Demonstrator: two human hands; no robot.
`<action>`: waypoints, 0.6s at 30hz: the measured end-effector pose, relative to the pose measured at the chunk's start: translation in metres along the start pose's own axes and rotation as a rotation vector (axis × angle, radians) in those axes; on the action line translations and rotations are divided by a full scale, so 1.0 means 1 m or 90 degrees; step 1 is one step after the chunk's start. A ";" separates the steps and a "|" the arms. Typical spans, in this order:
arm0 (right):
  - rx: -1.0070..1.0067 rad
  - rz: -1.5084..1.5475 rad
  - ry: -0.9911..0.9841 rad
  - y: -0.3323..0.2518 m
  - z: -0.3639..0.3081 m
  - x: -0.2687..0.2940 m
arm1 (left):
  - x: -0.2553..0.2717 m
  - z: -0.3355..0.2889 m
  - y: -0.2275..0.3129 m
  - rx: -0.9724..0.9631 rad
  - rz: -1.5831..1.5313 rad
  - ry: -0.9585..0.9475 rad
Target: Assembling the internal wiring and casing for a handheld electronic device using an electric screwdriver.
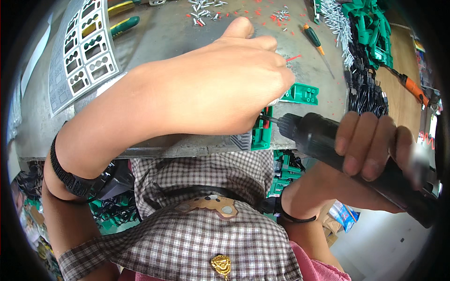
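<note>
My right hand (368, 145) is wrapped round a black electric screwdriver (318, 133). The tool lies slanted, and its thin bit points left at a small green plastic housing (261, 136) by the table's front edge. Over that housing my left hand (229, 84) is closed, its back toward me; most of its fingertips are hidden, and so is the bit's exact contact point. A bit of red shows inside the housing. Just beyond my left knuckles lies another green plastic piece (302, 93), and a thin red strip (294, 58) shows farther back.
Silver screws (201, 10) and red scraps lie at the back of the metal table (178, 42). A hand screwdriver (313, 40) rests to the right, near long screws (338, 28), black cables (368, 91) and green housings (372, 30). At left is a sticker sheet (84, 51).
</note>
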State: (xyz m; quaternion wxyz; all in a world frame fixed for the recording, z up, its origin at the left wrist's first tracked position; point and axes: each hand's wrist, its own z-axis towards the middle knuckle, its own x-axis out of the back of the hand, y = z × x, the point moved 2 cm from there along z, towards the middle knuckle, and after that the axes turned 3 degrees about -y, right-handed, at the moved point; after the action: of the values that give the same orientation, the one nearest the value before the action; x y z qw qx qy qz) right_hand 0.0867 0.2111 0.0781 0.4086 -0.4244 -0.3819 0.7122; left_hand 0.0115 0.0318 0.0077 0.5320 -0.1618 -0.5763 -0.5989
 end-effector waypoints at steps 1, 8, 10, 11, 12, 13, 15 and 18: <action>0.000 0.005 -0.001 -0.001 -0.003 0.003 | -0.001 0.000 0.000 0.007 0.009 -0.010; 0.019 0.021 -0.006 -0.006 -0.012 0.013 | 0.003 0.007 0.000 0.031 0.023 -0.103; 0.024 0.028 0.016 -0.007 -0.011 0.013 | 0.002 0.009 -0.001 0.027 0.008 -0.115; 0.026 0.031 0.027 -0.007 -0.011 0.014 | 0.002 0.010 -0.003 0.025 0.006 -0.120; 0.028 0.037 0.035 -0.006 -0.011 0.014 | 0.001 0.009 -0.004 0.021 -0.006 -0.115; 0.030 0.041 0.043 -0.006 -0.012 0.015 | 0.000 0.008 -0.004 0.016 -0.017 -0.110; 0.034 0.048 0.058 -0.005 -0.012 0.015 | -0.004 0.007 -0.002 0.015 -0.031 -0.064; 0.040 0.053 0.078 -0.006 -0.013 0.016 | -0.004 0.007 -0.002 0.006 -0.042 -0.015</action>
State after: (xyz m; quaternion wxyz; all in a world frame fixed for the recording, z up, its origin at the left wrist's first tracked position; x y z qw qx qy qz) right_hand 0.0948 0.2300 0.0742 0.4142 -0.4697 -0.3157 0.7129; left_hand 0.0089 0.0394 0.0055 0.5057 -0.1473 -0.5904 -0.6116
